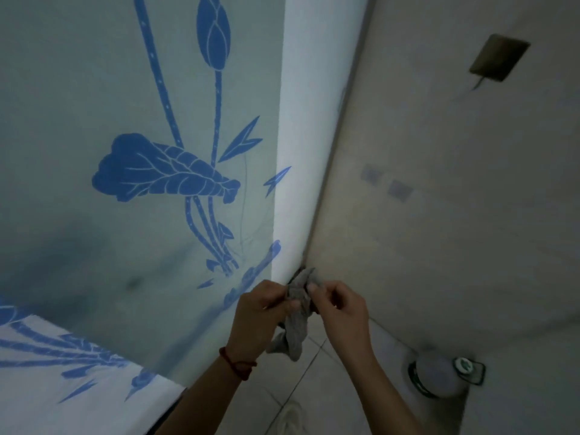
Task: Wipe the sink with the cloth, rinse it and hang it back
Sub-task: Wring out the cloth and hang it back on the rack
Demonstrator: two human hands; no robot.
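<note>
- Your left hand and right hand both pinch the grey cloth; each grip is closed narrow on its bunched upper part, and the rest hangs limp below your fingers.
- The cloth is raised to the corner where the glass panel with the blue lotus print meets the plain wall. Its top touches something dark there, perhaps a hook; it is too small to tell.
- No sink is in view, so you look to be at the last step, hanging the cloth back.
- The next move calls for catching a fold over whatever holds it, then easing both grips off.
- A dark wall fitting sits high on the right, and a round floor fixture is in the corner below; neither blocks you.
- The tight corner leaves your fingers little room.
</note>
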